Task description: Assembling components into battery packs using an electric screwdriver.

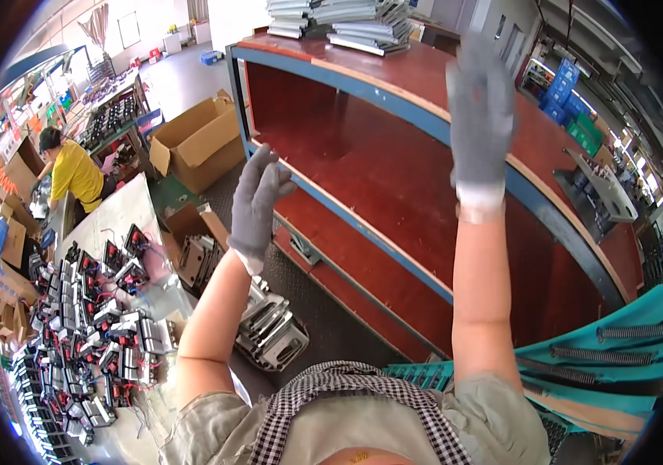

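Both hands wear grey gloves and hold nothing that I can see. My left hand hovers in front of the left end of a shelf rack, its fingers loosely bent and apart. The rack has red-brown boards and blue metal edges. My right hand is raised over the rack's top board, fingers stretched out and somewhat blurred; whether it touches the board I cannot tell. Stacks of flat metal parts lie on the rack's top, farther back. A grey metal plate with cut-outs stands to the right of my right hand.
On my left, a table carries many small black and red wired parts. Metal frames are piled beside it, near an open cardboard box. Teal racks with springs stand at right. A person in yellow works far left.
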Action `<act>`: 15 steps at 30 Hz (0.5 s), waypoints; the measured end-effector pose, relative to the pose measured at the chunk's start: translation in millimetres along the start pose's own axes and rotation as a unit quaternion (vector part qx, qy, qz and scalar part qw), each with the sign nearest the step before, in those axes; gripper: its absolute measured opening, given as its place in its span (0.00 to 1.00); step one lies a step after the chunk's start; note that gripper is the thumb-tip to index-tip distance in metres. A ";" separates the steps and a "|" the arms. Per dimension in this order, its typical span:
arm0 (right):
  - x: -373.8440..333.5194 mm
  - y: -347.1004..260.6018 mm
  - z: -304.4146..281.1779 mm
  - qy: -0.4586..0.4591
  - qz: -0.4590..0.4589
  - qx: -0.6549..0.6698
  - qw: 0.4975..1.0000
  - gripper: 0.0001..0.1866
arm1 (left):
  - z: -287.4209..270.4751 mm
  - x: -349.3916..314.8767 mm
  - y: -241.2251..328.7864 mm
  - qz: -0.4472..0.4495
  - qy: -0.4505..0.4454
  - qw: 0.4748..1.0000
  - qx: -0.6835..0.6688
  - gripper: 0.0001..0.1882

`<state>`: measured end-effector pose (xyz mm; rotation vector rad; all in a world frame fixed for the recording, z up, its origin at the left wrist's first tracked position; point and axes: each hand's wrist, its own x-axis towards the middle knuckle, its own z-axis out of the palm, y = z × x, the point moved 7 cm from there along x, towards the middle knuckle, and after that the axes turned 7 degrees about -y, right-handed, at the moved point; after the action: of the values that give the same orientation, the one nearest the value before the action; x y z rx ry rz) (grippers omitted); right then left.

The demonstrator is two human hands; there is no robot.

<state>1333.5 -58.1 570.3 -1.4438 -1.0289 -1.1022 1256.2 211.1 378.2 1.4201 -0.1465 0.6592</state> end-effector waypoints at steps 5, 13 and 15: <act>151.3 141.0 22.6 -0.018 -0.349 -0.281 0.894 0.19 | 51.9 103.9 11.1 0.054 -0.026 0.993 -0.106 0.34; 240.0 263.0 31.3 -0.156 0.163 -0.361 0.905 0.37 | 49.7 246.1 -15.7 0.013 -0.102 0.942 -0.320 0.31; 273.0 314.1 21.2 -0.172 0.143 -0.443 0.868 0.47 | 83.5 273.4 -9.3 -0.016 -0.084 0.933 -0.350 0.32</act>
<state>1700.3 -64.5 767.9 -2.5119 -0.4812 -1.1701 1507.6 224.0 513.8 0.7797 -0.4461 0.3927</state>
